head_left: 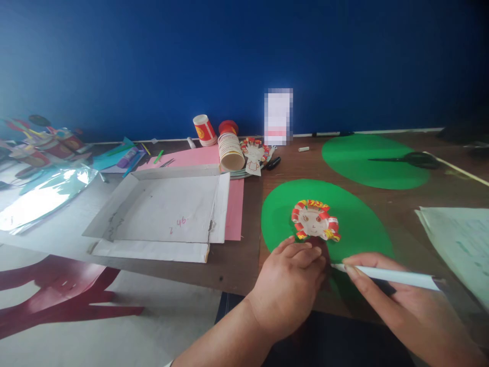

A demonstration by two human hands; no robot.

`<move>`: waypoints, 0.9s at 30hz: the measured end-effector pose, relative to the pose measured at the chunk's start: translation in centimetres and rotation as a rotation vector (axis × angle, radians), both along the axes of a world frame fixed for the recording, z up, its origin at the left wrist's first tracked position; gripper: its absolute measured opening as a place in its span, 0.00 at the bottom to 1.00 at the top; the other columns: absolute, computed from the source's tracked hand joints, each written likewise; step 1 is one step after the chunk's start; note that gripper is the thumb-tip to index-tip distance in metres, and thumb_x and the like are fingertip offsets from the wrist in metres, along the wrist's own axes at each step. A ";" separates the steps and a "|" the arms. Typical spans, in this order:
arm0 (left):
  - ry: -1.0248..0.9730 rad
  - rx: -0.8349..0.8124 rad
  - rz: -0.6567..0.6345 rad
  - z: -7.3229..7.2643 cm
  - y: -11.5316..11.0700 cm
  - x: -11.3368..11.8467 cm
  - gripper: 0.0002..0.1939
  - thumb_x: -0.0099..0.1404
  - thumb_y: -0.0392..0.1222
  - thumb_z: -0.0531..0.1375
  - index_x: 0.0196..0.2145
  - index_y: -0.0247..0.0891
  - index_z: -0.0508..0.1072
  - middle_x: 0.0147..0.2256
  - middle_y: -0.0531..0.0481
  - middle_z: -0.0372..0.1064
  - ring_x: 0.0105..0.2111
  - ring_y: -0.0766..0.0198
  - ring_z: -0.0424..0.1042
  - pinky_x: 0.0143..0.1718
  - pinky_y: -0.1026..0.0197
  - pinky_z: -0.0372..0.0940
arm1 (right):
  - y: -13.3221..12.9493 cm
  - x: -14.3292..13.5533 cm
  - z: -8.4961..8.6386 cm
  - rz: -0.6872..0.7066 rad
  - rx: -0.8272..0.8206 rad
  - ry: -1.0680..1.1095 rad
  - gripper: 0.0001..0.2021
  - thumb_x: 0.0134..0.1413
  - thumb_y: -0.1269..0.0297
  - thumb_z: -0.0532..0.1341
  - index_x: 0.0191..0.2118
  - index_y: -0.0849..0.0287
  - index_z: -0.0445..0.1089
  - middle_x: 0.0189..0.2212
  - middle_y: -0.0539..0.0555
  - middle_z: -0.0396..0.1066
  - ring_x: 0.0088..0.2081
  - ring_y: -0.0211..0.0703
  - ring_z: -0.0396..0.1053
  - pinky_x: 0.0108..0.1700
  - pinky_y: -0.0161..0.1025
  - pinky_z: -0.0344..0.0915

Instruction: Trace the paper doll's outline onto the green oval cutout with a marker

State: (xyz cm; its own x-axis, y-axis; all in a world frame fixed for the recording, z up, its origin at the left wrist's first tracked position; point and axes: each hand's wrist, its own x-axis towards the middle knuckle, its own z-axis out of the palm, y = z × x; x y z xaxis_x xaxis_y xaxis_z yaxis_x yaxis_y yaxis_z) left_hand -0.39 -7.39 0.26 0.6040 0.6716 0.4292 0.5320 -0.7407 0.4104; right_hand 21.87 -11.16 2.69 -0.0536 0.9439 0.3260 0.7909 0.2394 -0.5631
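My left hand (288, 283) lies over a dark red piece (320, 245), its fingers laid down on it and hiding much of it. That piece meets the lower edge of a small paper face (314, 224) with drawn features and curled red, yellow and white strips around it. Both rest on a green paper oval (282, 214). My right hand (397, 300) is closed on a white marker pen (393, 276), its tip pointing left, close to the dark red piece and my left fingers.
Left of the ovals sits a shallow cardboard tray (164, 204) on pink paper (235, 219). Behind are stacked paper cups (231, 153) and a second paper figure (252, 159). Scissors (416, 159) lie on another green oval (351, 168); paper sheets (458, 239) lie at right.
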 end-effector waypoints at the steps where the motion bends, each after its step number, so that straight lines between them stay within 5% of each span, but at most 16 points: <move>1: 0.010 0.003 -0.003 0.0 0.1 0.0 0.09 0.80 0.40 0.58 0.51 0.38 0.78 0.54 0.54 0.80 0.57 0.60 0.77 0.71 0.52 0.62 | 0.1 -0.1 0.1 0.006 0.009 -0.002 0.10 0.65 0.53 0.62 0.36 0.47 0.78 0.25 0.41 0.80 0.21 0.35 0.77 0.24 0.26 0.69; 27: 0.074 0.035 -0.023 -0.4 0.1 -0.1 0.12 0.82 0.42 0.56 0.53 0.39 0.79 0.57 0.54 0.79 0.60 0.60 0.74 0.71 0.50 0.62 | 0.5 -0.3 0.6 0.018 -0.037 0.050 0.11 0.64 0.52 0.62 0.37 0.48 0.80 0.31 0.46 0.84 0.30 0.42 0.82 0.35 0.33 0.76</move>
